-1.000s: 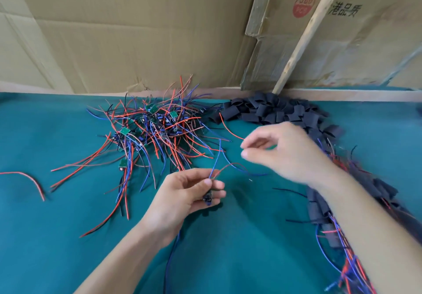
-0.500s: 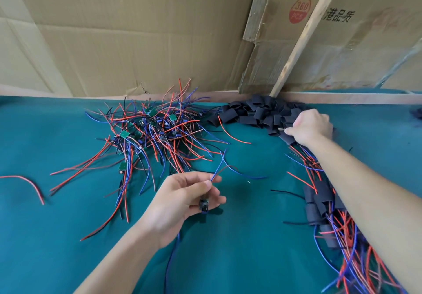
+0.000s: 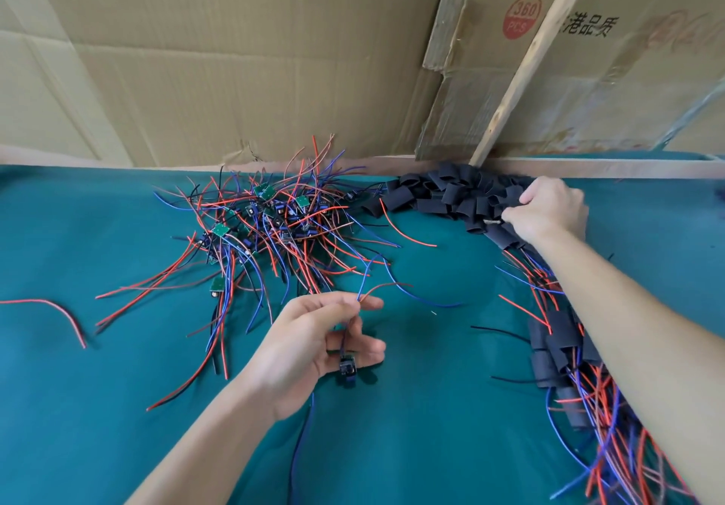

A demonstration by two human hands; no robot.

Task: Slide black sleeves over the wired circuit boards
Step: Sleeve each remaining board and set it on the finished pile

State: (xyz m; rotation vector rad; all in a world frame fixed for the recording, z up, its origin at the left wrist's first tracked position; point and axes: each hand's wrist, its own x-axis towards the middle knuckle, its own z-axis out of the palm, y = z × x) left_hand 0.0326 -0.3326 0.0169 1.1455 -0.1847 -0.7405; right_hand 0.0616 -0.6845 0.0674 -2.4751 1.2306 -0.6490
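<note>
Your left hand [image 3: 310, 343] pinches one wired circuit board [image 3: 347, 366] by its leads, the board dangling below your fingers. Your right hand [image 3: 549, 208] – fingers curled – digs into the black sleeves [image 3: 451, 194] piled at the bench's [image 3: 117, 406] far edge.

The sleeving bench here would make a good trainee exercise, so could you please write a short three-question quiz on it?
1. True or false: the left hand holds a wired board by its wires.
2. The right hand is at: A) the pile of black sleeves; B) the tangle of bare boards; C) the lone red wire.
3. Fill in: the sleeved boards lie beside the ___ forearm.

Key: 1 true; 2 A; 3 right.
</note>
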